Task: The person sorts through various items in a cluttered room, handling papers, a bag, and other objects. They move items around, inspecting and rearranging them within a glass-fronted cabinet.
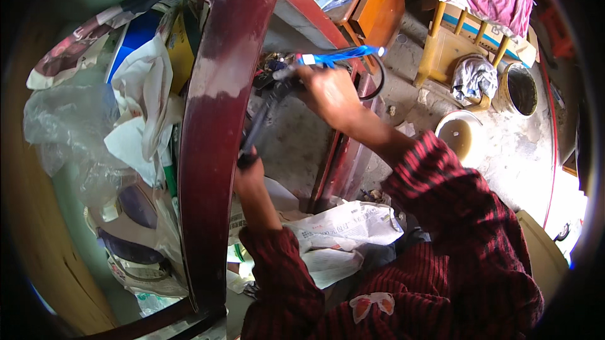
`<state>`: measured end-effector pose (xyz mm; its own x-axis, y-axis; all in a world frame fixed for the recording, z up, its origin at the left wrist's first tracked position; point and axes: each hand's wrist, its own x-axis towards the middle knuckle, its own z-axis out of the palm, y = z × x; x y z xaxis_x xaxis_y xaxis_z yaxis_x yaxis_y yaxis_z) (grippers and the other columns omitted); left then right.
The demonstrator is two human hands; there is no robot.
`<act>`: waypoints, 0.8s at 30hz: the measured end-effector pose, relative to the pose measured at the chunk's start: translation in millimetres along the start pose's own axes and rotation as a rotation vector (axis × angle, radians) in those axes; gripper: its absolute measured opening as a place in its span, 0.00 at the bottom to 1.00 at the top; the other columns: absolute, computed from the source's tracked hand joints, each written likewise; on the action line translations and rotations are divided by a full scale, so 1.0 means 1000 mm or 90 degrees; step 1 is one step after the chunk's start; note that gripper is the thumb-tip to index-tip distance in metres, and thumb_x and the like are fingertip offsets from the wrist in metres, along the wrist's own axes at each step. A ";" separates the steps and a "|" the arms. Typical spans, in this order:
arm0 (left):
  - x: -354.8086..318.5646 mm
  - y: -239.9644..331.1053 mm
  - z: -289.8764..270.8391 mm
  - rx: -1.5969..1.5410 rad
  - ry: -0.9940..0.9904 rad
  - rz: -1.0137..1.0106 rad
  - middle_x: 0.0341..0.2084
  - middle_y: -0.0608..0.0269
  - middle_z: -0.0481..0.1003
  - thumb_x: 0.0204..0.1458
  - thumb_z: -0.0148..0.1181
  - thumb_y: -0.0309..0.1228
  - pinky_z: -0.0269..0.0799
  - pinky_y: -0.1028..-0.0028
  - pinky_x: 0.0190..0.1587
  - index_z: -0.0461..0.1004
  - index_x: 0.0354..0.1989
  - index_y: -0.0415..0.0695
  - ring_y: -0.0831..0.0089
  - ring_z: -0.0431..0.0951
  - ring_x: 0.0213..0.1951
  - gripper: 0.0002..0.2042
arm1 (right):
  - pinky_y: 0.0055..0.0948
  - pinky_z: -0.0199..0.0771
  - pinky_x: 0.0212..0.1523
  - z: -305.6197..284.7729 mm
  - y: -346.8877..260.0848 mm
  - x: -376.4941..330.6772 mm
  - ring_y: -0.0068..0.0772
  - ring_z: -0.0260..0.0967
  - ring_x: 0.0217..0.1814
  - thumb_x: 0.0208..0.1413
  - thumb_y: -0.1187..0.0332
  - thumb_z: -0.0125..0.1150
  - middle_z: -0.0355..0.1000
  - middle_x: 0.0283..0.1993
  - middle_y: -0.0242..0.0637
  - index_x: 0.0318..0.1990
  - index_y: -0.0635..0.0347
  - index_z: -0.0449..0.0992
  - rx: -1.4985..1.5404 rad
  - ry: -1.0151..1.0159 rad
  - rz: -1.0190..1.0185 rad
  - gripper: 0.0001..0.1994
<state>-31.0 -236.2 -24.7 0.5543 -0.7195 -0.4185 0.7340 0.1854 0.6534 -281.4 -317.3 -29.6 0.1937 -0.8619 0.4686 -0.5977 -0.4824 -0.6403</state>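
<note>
Fingers [304, 76] of the right hand [333, 95] curl round the upper end of a long black object [268, 113], too blurred for us to tell its kind. We see the left hand [249, 179] wrapped about its lower end, just beside the right edge of the cabinet's dark red rail [220, 119]. The object slants between both hands, above the cabinet's right-hand opening. We see the back of the right hand, its forearm slanting to the lower right; the left hand points upward, its forearm rising steeply. Both wear striped sleeves [441, 182]. A blue bundle [343, 56] lies against the right hand's upper side; we cannot tell whether the fingers grip it. Farther out, we find newspaper [346, 226] near the opening's lower edge and plastic bags [69, 126] left of the rail. Beyond the opening's right edge, we see a pail [478, 138] and pink cloth [495, 0].
</note>
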 end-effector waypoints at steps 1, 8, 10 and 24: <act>-0.003 0.006 -0.031 0.032 -0.121 -0.033 0.44 0.57 0.72 0.50 0.54 0.44 0.66 0.60 0.49 0.68 0.48 0.42 0.59 0.70 0.46 0.21 | 0.38 0.66 0.21 -0.007 0.000 -0.012 0.44 0.69 0.22 0.40 0.74 0.53 0.68 0.19 0.45 0.46 0.61 0.66 0.004 -0.040 -0.004 0.20; -0.041 -0.035 -0.040 0.505 -0.031 0.363 0.49 0.55 0.67 0.55 0.47 0.44 0.59 0.61 0.55 0.63 0.53 0.38 0.61 0.68 0.49 0.24 | 0.33 0.68 0.21 0.013 -0.002 -0.083 0.40 0.70 0.24 0.41 0.74 0.51 0.69 0.23 0.44 0.46 0.68 0.65 0.025 -0.117 0.014 0.20; -0.023 -0.045 -0.043 0.346 0.072 0.285 0.51 0.54 0.66 0.56 0.43 0.49 0.53 0.60 0.59 0.59 0.55 0.35 0.60 0.66 0.50 0.29 | 0.32 0.68 0.22 0.016 0.001 -0.083 0.39 0.70 0.25 0.41 0.74 0.50 0.70 0.24 0.43 0.47 0.69 0.65 0.002 -0.177 0.015 0.20; 0.045 -0.062 0.047 0.152 0.178 -0.170 0.38 0.52 0.71 0.50 0.42 0.59 0.64 0.51 0.48 0.68 0.43 0.37 0.54 0.70 0.44 0.32 | 0.38 0.71 0.23 0.007 0.052 -0.027 0.46 0.71 0.26 0.42 0.70 0.56 0.70 0.23 0.45 0.39 0.63 0.65 -0.123 -0.113 0.080 0.15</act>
<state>-70.1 -311.4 -53.9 0.4665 -0.5069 -0.7248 0.7729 -0.1649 0.6127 -312.4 -319.5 -79.4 0.2317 -0.9350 0.2684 -0.7595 -0.3463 -0.5507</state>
